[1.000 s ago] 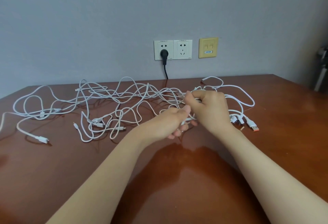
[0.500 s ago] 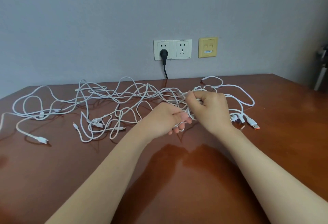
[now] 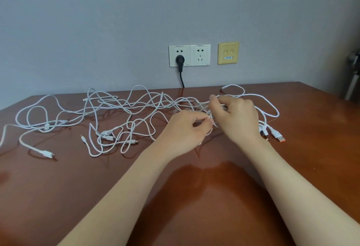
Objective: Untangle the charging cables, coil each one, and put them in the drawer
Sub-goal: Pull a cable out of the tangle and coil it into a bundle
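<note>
A tangle of white charging cables point(image 3: 136, 107) sprawls across the far half of the brown wooden table point(image 3: 194, 197). My right hand point(image 3: 237, 117) grips a bunch of white strands at the tangle's right end, fingers curled round them. My left hand point(image 3: 187, 130) sits just left of it and pinches a white strand between thumb and fingertips, close to the right hand's grip. An orange-tipped USB plug point(image 3: 280, 138) lies to the right of my right wrist. Another white plug point(image 3: 45, 154) lies at the front left. No drawer shows in this view.
On the grey wall are two white sockets, one with a black plug point(image 3: 180, 60) whose cord drops behind the table, and a yellow data plate point(image 3: 228, 52). A dark object point(image 3: 353, 74) stands past the table's right edge. Bare wood lies in front of the cables.
My left hand has lifted slightly and shifted its pinch towards the right hand's bundle. The right hand stays about where it was, and the rest of the tangle has barely moved.
</note>
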Motion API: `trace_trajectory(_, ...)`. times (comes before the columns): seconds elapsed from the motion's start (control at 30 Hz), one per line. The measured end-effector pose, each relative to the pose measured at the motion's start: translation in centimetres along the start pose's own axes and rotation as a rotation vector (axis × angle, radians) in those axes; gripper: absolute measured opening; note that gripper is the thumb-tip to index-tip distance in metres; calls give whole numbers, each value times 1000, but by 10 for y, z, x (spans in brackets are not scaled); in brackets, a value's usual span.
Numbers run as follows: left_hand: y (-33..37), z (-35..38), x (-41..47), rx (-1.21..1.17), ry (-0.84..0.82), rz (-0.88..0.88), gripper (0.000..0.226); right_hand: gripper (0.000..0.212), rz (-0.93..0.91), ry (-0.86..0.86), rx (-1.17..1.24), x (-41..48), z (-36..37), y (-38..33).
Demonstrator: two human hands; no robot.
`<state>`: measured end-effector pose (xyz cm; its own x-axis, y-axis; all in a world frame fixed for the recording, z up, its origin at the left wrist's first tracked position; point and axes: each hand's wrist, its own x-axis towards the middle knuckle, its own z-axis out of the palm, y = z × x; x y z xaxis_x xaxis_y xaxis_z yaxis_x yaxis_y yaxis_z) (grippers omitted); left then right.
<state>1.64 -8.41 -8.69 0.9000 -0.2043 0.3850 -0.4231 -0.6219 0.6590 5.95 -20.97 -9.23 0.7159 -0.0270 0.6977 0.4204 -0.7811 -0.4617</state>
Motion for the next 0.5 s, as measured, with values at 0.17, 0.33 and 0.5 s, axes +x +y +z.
trace_trajectory(0.17,4,-2,-1,-143,-170,-86,53,45,207,-190,491,9,-16,0)
trace_trajectory(0.33,11,-7,-4,-453,-352,-154,52,6,402,-627,1268,14,-32,8)
trace_trajectory(0.5,12,-8,-3,-545,-280,-153,41,12,334,-774,1165,6,-11,9)
